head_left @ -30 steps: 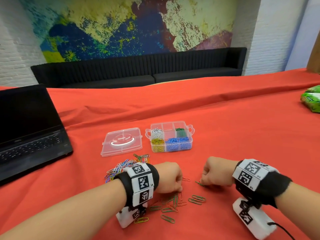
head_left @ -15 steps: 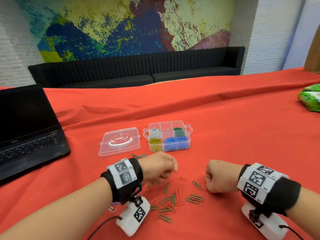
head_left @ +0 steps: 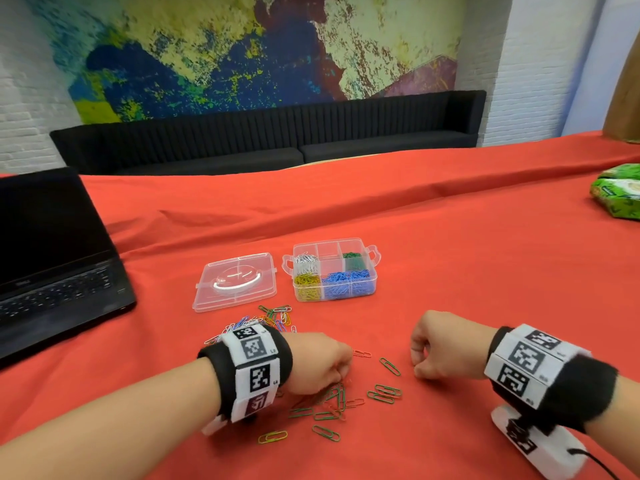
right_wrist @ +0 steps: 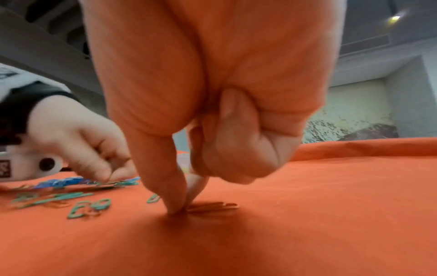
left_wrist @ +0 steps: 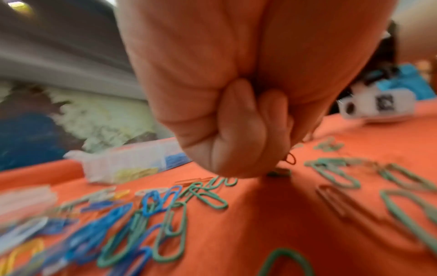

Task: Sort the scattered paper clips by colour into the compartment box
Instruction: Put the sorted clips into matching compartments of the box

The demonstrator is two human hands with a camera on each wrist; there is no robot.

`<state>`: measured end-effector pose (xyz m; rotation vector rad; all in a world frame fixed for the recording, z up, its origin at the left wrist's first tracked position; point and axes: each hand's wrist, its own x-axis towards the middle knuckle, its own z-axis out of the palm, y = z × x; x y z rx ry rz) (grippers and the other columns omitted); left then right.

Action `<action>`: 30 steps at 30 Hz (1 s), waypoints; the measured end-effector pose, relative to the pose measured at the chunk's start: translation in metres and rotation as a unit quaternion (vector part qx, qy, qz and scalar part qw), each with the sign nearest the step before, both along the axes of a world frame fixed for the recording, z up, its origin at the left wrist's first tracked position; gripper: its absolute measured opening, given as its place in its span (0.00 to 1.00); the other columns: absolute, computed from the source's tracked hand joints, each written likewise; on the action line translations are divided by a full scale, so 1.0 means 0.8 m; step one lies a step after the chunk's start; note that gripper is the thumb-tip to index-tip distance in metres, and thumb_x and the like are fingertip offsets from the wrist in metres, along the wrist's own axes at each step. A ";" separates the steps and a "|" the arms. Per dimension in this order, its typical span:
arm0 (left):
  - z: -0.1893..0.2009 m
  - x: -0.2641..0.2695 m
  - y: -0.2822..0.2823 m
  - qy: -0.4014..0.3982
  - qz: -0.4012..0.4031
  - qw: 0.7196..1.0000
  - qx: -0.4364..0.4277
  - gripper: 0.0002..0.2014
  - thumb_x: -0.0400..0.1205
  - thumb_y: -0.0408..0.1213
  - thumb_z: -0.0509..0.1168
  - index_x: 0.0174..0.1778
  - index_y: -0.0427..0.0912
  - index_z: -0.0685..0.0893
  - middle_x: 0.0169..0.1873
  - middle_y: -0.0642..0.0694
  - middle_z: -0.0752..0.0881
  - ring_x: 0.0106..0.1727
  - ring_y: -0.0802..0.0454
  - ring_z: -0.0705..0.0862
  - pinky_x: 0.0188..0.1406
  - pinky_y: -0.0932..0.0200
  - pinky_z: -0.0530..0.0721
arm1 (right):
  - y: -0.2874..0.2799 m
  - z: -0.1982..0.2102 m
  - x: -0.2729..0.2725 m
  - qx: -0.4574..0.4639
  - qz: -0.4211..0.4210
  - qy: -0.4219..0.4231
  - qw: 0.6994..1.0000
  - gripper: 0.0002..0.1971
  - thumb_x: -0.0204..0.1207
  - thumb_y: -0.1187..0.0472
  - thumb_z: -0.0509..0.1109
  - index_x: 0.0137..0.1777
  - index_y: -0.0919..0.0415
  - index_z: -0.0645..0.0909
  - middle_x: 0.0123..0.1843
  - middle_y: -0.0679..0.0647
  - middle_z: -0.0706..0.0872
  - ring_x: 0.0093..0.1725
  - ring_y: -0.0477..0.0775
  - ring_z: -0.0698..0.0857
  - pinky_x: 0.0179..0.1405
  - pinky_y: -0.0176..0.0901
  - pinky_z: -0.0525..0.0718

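Both my hands are down on the red-clothed worktop point(head_left: 485, 271) among the scattered paper clips point(head_left: 332, 403). My left hand point(head_left: 318, 363) is curled into a loose fist over the green and red cluster, fingertips bunched together at the cloth; I cannot tell if a clip is actually between them. My right hand point(head_left: 438, 344) has thumb and index finger pressed together onto a red clip point(right_wrist: 212, 205) lying flat on the cloth, other fingers folded in. The compartment box point(head_left: 334, 270) sits open further back, well apart from both hands, with white, green, yellow and blue clips already sorted; one compartment looks bare. Its lid point(head_left: 237, 280) lies just beside it on the left. A mixed pile of blue and other clips point(head_left: 249, 323) lies behind my left wrist. Risks, as I judge them: the red clip barely shows against the red cloth, so I could pinch fabric instead of wire or miss it; clips in the cluster overlap and may hook together, so a green one could ride along into the wrong compartment; my left wrist camera could drag the pile. The right wrist view shows the fingertip contact on the red clip, which the head view hides under my knuckles. The left wrist view, blurred, shows the tangled blue and green clips close up. Only the head view shows the box contents.
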<state>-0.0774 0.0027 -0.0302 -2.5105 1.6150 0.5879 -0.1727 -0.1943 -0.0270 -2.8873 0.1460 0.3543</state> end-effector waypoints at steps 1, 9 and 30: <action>0.001 0.005 0.002 0.016 0.017 1.000 -0.014 0.06 0.83 0.33 0.57 0.52 0.43 0.78 0.45 0.48 0.83 0.45 0.48 0.78 0.46 0.60 0.73 | 0.003 0.000 0.000 -0.015 0.007 -0.005 1.000 0.05 0.72 0.59 0.67 0.35 0.52 0.80 0.32 0.45 0.80 0.35 0.47 0.79 0.27 0.26 0.70; 0.021 0.035 0.045 0.603 0.274 0.684 -0.305 0.04 0.78 0.30 0.61 0.41 0.43 0.73 0.22 0.49 0.66 0.14 0.61 0.61 0.15 0.76 0.60 | 0.001 -0.003 -0.004 -0.082 -0.044 -0.003 0.996 0.15 0.69 0.44 0.73 0.42 0.53 0.76 0.50 0.53 0.87 0.46 0.54 0.83 0.41 0.38 0.77; 0.005 0.006 0.058 0.103 0.152 0.982 -0.045 0.07 0.80 0.45 0.67 0.44 0.46 0.82 0.31 0.55 0.79 0.32 0.60 0.75 0.33 0.64 0.73 | 0.002 -0.002 -0.023 -0.022 -0.017 0.074 0.997 0.08 0.71 0.54 0.67 0.32 0.53 0.77 0.30 0.46 0.81 0.30 0.45 0.79 0.28 0.32 0.74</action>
